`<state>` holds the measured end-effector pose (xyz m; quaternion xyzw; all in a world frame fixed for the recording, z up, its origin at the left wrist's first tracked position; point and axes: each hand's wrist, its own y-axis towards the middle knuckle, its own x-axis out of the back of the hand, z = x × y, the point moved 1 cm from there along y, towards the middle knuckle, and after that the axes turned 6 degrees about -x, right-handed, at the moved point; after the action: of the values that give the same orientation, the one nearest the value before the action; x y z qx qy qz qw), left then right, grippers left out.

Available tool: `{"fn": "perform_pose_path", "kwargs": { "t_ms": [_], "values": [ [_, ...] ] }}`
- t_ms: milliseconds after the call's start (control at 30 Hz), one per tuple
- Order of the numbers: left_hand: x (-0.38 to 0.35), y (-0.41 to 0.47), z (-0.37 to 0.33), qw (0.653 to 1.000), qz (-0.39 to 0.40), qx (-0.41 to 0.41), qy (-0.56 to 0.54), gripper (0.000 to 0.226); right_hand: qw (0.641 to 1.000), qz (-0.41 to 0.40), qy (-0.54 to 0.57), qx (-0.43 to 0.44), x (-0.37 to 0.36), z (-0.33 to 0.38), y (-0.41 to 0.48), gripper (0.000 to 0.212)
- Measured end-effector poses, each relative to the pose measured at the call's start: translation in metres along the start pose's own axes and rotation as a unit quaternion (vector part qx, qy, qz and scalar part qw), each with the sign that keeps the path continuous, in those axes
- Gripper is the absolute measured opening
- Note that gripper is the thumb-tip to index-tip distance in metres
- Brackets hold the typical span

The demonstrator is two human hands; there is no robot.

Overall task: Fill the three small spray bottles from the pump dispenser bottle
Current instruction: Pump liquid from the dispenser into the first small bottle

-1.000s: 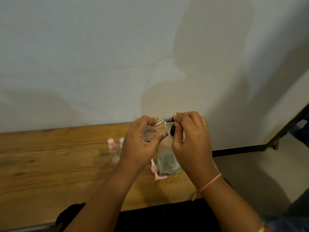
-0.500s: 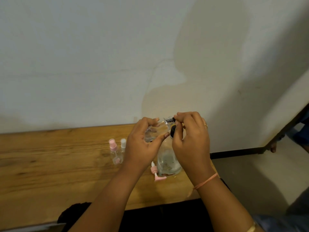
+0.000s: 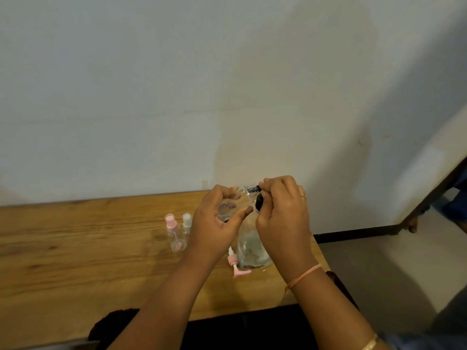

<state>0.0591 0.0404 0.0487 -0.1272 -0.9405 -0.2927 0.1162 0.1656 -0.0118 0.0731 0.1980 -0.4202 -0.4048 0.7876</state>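
My left hand (image 3: 214,223) grips a small clear spray bottle (image 3: 225,210) without its top, tilted so that its neck points right at the black nozzle of the pump. My right hand (image 3: 283,213) curls over the black pump head (image 3: 259,202) of the clear pump dispenser bottle (image 3: 252,248), which stands on the wooden table (image 3: 75,248). A loose pink spray top (image 3: 236,266) lies on the table beside the dispenser's base. Two more small spray bottles stand to the left, one with a pink cap (image 3: 172,233) and one with a white cap (image 3: 187,223).
The table meets a pale wall at the back and ends just right of the dispenser. Beyond that edge is grey floor, with another person's foot (image 3: 412,224) by a dark frame at the far right. My dark lap lies below the table's front edge.
Both hands keep their hold and hardly move. The view has shifted slightly, nothing else differs.
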Motion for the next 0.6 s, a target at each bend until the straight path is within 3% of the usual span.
{"fn": "perform_pose_path", "kwargs": {
  "t_ms": [367,600],
  "values": [
    [0.002,0.003,-0.007,1.000,0.001,-0.006,-0.011,0.030,0.999,-0.008,0.051,-0.006,0.005,-0.002,0.005,0.016],
    [0.003,0.000,0.000,0.999,0.030,0.013,0.006,0.033,0.999,-0.002,-0.009,0.034,-0.005,-0.006,-0.002,0.019]
  ]
}}
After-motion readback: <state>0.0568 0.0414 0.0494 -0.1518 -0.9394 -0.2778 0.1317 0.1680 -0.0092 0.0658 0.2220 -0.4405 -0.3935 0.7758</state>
